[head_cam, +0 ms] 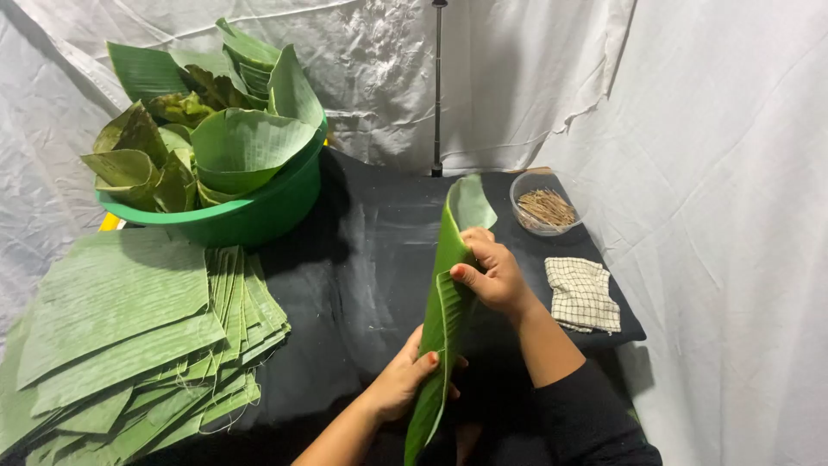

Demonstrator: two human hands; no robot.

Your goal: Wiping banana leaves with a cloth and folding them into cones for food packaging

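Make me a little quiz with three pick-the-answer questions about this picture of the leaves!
1. Where is the small clear bowl of sticks?
A. far right of the table
B. inside the green tub
C. on the leaf stack

2. What colour is the tub?
A. red
B. green
C. blue

3. How is the leaf in the hands?
A. lying flat
B. torn in bits
C. folded lengthwise

Answers: A, it sits beyond the checked cloth; B, its wall is green; C, the left hand and right hand pinch it folded.

Left hand (405,380) low, fingers curled shut; right hand (493,274) higher, pinching.
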